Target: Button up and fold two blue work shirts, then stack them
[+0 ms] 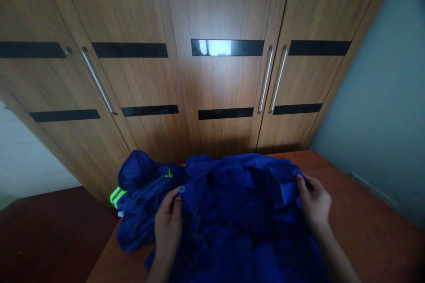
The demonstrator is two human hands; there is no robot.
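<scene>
A royal-blue garment (239, 216) lies spread and rumpled across the table, its lower part running out of view. My left hand (168, 221) pinches its left edge between thumb and fingers. By that thumb shows a small light-blue ring, perhaps a button (181, 189). On the other side, my right hand (315, 201) grips the garment's right upper edge, thumb on top of the cloth. Folds sag between the two hands. Which part of the garment each hand holds is hard to tell in the dim light.
A heap of dark-blue clothing (141, 208) with bright green-yellow stripes lies left of my left hand. Beneath is a reddish-brown table (361, 230). A wooden wardrobe (226, 84) with metal handles stands behind it. A pale wall (375, 110) rises at the right.
</scene>
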